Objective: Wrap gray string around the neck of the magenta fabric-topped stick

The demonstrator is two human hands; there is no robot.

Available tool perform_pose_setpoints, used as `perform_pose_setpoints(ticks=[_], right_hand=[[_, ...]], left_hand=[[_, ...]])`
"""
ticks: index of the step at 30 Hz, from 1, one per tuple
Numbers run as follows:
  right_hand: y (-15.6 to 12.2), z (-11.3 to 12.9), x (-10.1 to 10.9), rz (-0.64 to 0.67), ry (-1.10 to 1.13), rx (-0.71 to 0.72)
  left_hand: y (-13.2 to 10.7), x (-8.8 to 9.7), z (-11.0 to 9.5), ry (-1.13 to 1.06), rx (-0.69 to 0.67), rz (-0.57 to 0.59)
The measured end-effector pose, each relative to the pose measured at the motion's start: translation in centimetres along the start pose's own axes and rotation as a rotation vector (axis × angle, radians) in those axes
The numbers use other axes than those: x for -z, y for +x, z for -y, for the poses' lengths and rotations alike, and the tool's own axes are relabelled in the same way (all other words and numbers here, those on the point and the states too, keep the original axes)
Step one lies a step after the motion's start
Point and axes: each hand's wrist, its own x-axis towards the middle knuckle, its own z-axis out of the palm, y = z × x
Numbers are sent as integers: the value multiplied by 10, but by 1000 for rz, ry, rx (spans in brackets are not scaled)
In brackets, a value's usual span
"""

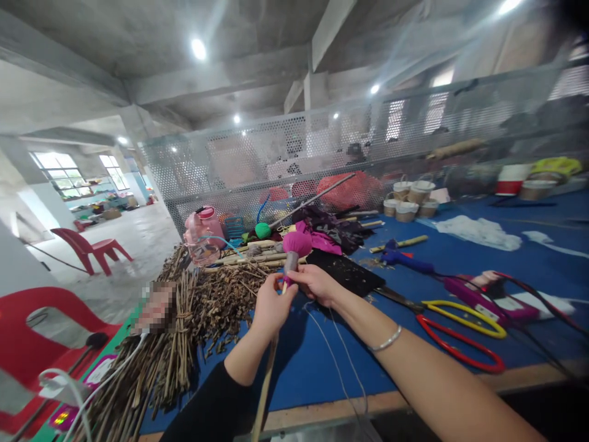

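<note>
A long thin pale stick (264, 399) runs up from the table's front edge into my hands. My left hand (273, 304) is closed round its upper part, fingers pinching near a bit of purple material. Just to the right, my right hand (315, 282) pinches the same spot with thumb and fingers. Above the fingertips is a grey wrapped piece (291, 264) at the stick's top. A round magenta ball (298, 243) shows beyond it; whether they are joined I cannot tell. Two thin pale strands (338, 359) trail from below my right hand across the blue table (304, 380).
Dried stalks (179, 344) are heaped at left. Large scissors (460, 328) with red and yellow handles lie at right, near a blue glue gun (407, 259) and a purple power strip (488, 304). A perforated metal screen (257, 159) stands behind; white buckets (407, 212) sit before it.
</note>
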Motion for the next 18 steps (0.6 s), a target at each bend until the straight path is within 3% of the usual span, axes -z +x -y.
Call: perform_pose_setpoints(ticks=[2, 11, 18], right_hand=[[0, 0, -1, -3, -16, 20], [-9, 8, 1, -38, -77, 129], [-8, 9, 0, -52, -6, 97]], left_hand=[[0, 1, 3, 38, -54, 13], [5, 11, -1, -199, 34, 53], [4, 12, -2, -339, 32, 69]])
